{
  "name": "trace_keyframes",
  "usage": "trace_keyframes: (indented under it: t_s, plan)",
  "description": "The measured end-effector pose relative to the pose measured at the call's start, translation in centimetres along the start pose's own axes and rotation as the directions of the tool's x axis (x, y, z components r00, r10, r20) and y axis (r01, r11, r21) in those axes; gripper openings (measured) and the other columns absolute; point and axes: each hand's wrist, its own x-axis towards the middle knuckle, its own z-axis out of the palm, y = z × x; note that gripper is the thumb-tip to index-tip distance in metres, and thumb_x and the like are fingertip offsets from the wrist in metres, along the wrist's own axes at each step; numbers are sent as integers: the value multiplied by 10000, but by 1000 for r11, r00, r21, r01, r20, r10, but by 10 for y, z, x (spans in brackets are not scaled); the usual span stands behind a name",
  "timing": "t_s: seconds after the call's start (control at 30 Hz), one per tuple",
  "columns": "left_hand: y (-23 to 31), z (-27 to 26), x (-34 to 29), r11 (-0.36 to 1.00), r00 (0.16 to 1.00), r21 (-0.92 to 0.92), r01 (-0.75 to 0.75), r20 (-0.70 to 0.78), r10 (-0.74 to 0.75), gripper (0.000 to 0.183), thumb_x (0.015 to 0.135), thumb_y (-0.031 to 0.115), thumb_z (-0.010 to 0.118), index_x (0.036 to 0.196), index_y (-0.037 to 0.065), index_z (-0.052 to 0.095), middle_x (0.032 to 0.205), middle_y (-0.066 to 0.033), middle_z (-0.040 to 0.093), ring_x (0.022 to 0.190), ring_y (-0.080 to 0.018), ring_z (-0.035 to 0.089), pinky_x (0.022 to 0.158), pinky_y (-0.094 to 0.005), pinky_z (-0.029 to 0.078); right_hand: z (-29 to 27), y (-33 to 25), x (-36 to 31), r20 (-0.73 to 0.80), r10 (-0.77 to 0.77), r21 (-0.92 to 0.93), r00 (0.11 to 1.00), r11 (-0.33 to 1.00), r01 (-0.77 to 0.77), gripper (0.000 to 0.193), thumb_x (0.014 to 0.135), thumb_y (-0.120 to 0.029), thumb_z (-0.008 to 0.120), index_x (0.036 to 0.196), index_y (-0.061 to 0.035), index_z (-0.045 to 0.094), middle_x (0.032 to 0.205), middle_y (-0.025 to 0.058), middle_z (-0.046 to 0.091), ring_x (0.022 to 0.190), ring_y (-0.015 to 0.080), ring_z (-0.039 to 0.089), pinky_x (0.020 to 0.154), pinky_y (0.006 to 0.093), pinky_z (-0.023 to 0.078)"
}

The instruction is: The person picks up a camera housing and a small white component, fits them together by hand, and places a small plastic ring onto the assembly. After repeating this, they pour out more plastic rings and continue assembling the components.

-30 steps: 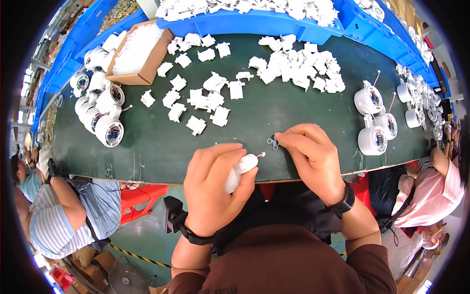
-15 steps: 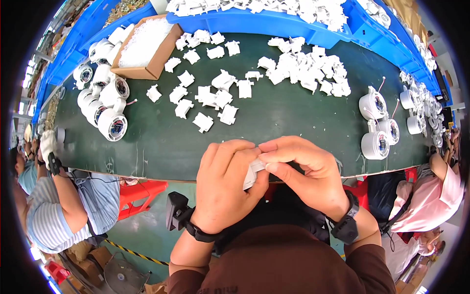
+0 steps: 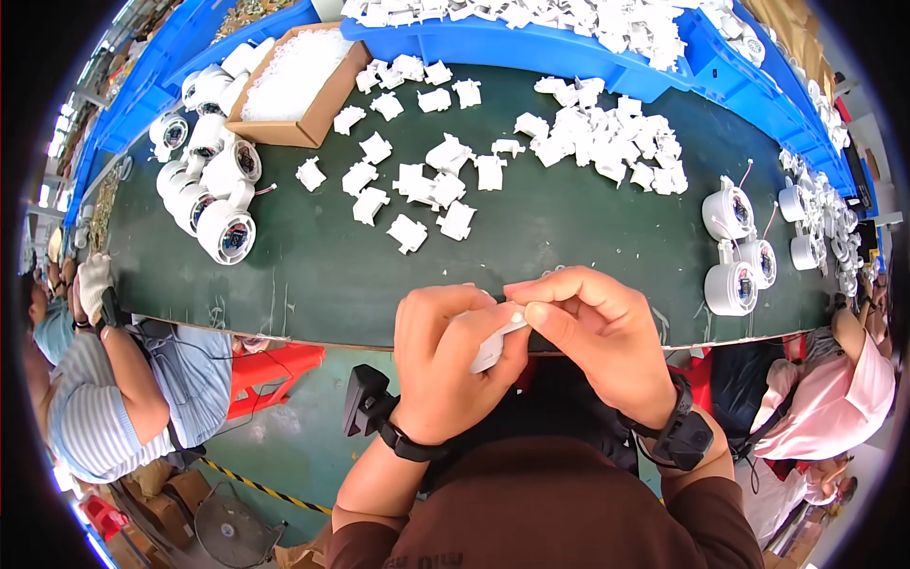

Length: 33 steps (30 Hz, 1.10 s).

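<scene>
Just over the near table edge, a small white plastic part [image 3: 489,353] is gripped in my left hand [image 3: 444,349], partly covered by the fingers. My right hand [image 3: 599,334] has thumb and forefinger pinched together at the part's upper end; whether they hold a tiny separate piece there cannot be made out. Beyond my hands, similar loose white plastic parts [image 3: 408,233] lie scattered on the dark green tabletop [image 3: 322,256]. A denser heap of them [image 3: 607,137] spreads farther back on the right.
White round camera-like housings [image 3: 227,233] cluster at left, and others [image 3: 731,288] stand at right. An open cardboard box [image 3: 313,128] holds small translucent pieces. Blue bins [image 3: 531,52] line the back. A gloved hand of a person [image 3: 95,283] is at left; another person in pink [image 3: 825,398] sits at right.
The white part has turned in my left hand and now shows a rounded face. My hands have shifted slightly toward me, and the whole view has swung a little.
</scene>
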Motion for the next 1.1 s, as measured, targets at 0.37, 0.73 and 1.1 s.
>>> trace_keyframes:
  t_s: [0.37, 0.73, 1.1]
  plan:
    - [-10, -29, 6, 1000, 993, -2, -7, 115, 8, 317, 725, 12, 825, 964, 68, 626, 1024, -125, 638, 913, -296, 647, 762, -383, 525, -6, 6, -12, 117, -299, -527, 947, 790, 315, 177, 958, 21, 657, 1118, -17, 722, 1246, 135, 692, 1071, 180, 677, 882, 309, 537]
    - [-179, -143, 37, 672, 994, 732, 108, -101, -50, 427, 934, 271, 725, 1290, 65, 612, 1432, -185, 554, 1399, -419, 414, 1154, -535, 298, -134, -45, -80, -257, -626, -917, 736, -83, -391, 589, 785, -215, 855, 1293, -76, 591, 1295, 162, 488, 1140, 358, 535, 967, 429, 453]
    - [18, -38, 19, 987, 949, 156, 48, 300, -93, 534, 894, 169, 685, 1389, 11, 562, 1370, -194, 558, 1259, -367, 490, 1115, -460, 338, -80, -9, -71, -199, -526, -753, 827, 622, 215, 673, 716, -111, 918, 1283, -42, 562, 1238, 156, 589, 1119, 314, 614, 952, 393, 504]
